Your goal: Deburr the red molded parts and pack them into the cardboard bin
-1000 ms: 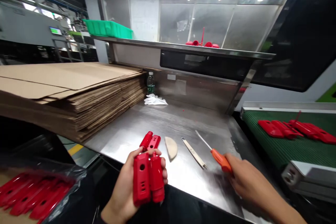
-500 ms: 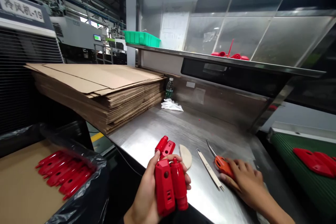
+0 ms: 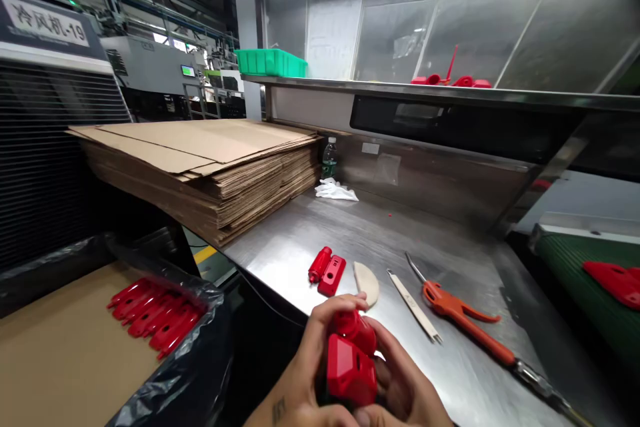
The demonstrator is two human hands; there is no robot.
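Note:
Both my hands are wrapped around a pair of red plastic parts (image 3: 351,359) at the near edge of the steel table (image 3: 310,240). My left hand (image 3: 313,373) grips them from the left, my right hand (image 3: 407,390) from the right and below. Two more red plastic parts (image 3: 327,270) lie on the table just beyond. Right of them lie a beige half-round piece (image 3: 367,281), a thin flat metal strip (image 3: 415,305) and an orange-handled cutter (image 3: 463,317), which no hand touches.
A tall stack of flat cardboard (image 3: 210,160) fills the table's left. A lined box (image 3: 75,353) at lower left holds several red parts (image 3: 157,313). A bottle (image 3: 329,159) and white cloth (image 3: 335,191) sit at the back. A green conveyor (image 3: 600,273) carries red parts at right.
My right hand let go of the orange-handled cutter and came over to the red parts in my left hand. The cutter now lies on the table.

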